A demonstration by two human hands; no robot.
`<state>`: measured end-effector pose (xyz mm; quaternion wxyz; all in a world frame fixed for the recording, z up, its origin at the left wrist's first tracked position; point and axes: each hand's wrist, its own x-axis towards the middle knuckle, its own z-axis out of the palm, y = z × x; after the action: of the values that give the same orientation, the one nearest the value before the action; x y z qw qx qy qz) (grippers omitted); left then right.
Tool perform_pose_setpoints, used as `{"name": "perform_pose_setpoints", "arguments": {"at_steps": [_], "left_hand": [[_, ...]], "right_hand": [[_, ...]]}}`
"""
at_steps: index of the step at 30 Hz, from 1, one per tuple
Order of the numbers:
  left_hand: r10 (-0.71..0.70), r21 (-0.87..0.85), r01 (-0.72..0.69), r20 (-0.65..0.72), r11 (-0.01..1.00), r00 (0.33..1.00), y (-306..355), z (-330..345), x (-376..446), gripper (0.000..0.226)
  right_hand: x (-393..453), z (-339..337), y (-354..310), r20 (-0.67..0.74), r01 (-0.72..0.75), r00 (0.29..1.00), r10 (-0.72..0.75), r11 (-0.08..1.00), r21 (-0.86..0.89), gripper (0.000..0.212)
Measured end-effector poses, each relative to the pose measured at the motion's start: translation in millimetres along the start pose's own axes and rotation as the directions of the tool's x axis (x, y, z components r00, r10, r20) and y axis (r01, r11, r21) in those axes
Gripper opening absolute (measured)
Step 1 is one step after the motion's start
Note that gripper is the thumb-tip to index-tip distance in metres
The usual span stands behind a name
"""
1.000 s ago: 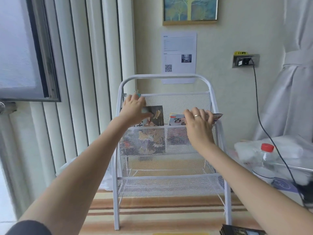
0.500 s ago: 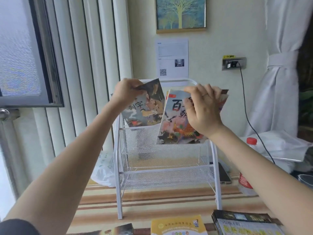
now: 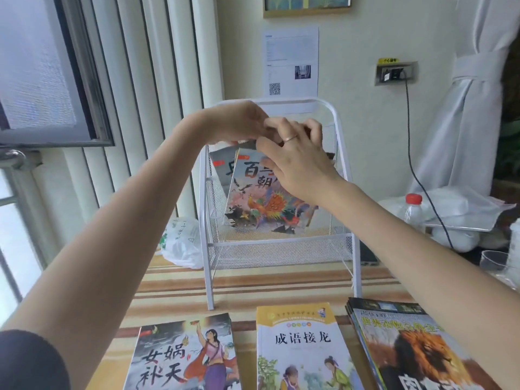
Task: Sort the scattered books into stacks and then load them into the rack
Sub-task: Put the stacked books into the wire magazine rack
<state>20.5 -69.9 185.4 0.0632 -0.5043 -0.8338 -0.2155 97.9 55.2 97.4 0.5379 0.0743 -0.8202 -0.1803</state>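
Hands: left hand (image 3: 239, 122) and right hand (image 3: 295, 156) pinch two picture books (image 3: 264, 204) together before white rack (image 3: 342, 153). Three stacks (image 3: 298, 344) lie below.

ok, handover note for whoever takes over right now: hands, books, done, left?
Left hand: holds the top of the grey book, in front of the white rack.
Right hand: holds the phoenix book, which overlaps the front of the grey one.
Both books are raised, not seated in a rack shelf.
On the striped surface near the camera: a goddess book, a yellow book and a lion stack.
Done: some sorting. Left: load everything into the rack.
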Motion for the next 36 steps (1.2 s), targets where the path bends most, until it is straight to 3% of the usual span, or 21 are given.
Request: {"name": "perform_pose_setpoints", "arguments": {"at_steps": [3, 7, 9, 12, 13, 15, 16, 19, 21, 23, 24, 25, 27, 30, 31, 33, 36], "left_hand": [[-0.012, -0.108, 0.033, 0.189, 0.994, 0.982, -7.0, 6.5, -13.6, 0.018], [0.010, -0.369, 0.096, 0.275, 0.925, 0.961, -33.4, 30.4, -21.7, 0.017], [0.001, -0.593, 0.137, 0.227, 0.793, 0.974, -50.4, 44.2, -29.5, 0.028], [0.041, -0.851, 0.168, 0.217, 0.497, 0.975, -74.4, 72.5, -53.9, 0.044], [0.081, -0.876, 0.166, 0.225, 0.452, 0.971, -82.1, 86.3, -61.4, 0.050], [0.094, -0.865, 0.163, 0.234, 0.474, 0.968, -89.5, 120.9, -76.2, 0.045], [0.032, -0.851, 0.188, 0.234, 0.491, 0.972, -87.5, 138.1, -83.3, 0.041], [-0.132, -0.886, 0.198, 0.157, 0.419, 0.979, -83.4, 183.7, -95.1, 0.039], [-0.221, -0.889, 0.125, 0.027, 0.441, 0.975, -77.5, 202.7, -103.8, 0.021], [-0.318, -0.889, 0.092, -0.063, 0.449, 0.946, -72.9, 215.3, -110.6, 0.021], [-0.345, -0.886, 0.075, -0.099, 0.457, 0.933, -69.8, 220.6, -114.1, 0.023], [-0.369, -0.887, 0.064, -0.124, 0.458, 0.921, -67.7, 224.6, -117.2, 0.024], [-0.409, -0.900, 0.075, -0.119, 0.429, 0.905, -65.3, 228.4, -122.1, 0.022], [-0.382, -0.914, 0.072, -0.095, 0.400, 0.919, -67.2, 229.5, -123.3, 0.016], [-0.362, -0.917, 0.077, -0.076, 0.391, 0.929, -65.0, 229.3, -124.0, 0.015], [-0.343, -0.924, 0.082, -0.056, 0.374, 0.938, -65.2, 236.0, -125.2, 0.021], [-0.436, -0.938, 0.137, -0.017, 0.318, 0.900, -64.6, 243.9, -127.9, 0.026]], "right_hand": [[-5.6, -7.3, -7.3, 0.043, 0.036, 0.998, -0.039, 0.997, 0.074, 0.037], [-15.4, -13.0, -13.6, 0.289, -0.094, 0.957, 0.021, 0.965, 0.243, 0.020], [-20.2, -15.9, -13.0, 0.375, -0.223, 0.923, 0.082, 0.911, 0.348, 0.017], [-29.1, -23.7, -6.4, 0.485, -0.442, 0.856, 0.177, 0.739, 0.509, 0.013], [-32.9, -25.3, -4.9, 0.510, -0.483, 0.839, 0.189, 0.692, 0.537, 0.016], [-41.0, -25.8, -6.5, 0.546, -0.535, 0.814, 0.197, 0.619, 0.575, 0.024], [-45.3, -25.5, -9.5, 0.567, -0.561, 0.799, 0.198, 0.584, 0.587, 0.027], [-63.2, -15.9, -14.4, 0.656, -0.646, 0.721, 0.223, 0.560, 0.519, 0.031], [-83.3, -8.4, -16.4, 0.641, -0.654, 0.706, 0.301, 0.623, 0.428, 0.033], [-110.3, -4.9, -22.2, 0.478, -0.627, 0.756, 0.447, 0.704, 0.334, 0.050], [-123.7, -5.7, -26.2, 0.370, -0.647, 0.759, 0.536, 0.685, 0.336, 0.061], [-139.3, -5.6, -29.4, 0.285, -0.687, 0.724, 0.628, 0.616, 0.386, 0.069], [-171.2, -1.5, -35.4, 0.261, -0.784, 0.564, 0.784, 0.409, 0.466, 0.079], [-203.8, 7.1, -48.6, 0.530, -0.866, 0.295, 0.795, -0.012, 0.500, 0.070], [-208.6, 8.7, -53.6, 0.608, -0.849, 0.256, 0.751, -0.127, 0.514, 0.056], [-213.9, 9.3, -59.9, 0.635, -0.804, 0.264, 0.726, -0.198, 0.561, 0.023], [-219.0, 9.3, -61.6, 0.599, -0.707, 0.240, 0.764, -0.285, 0.647, 0.010]]}}
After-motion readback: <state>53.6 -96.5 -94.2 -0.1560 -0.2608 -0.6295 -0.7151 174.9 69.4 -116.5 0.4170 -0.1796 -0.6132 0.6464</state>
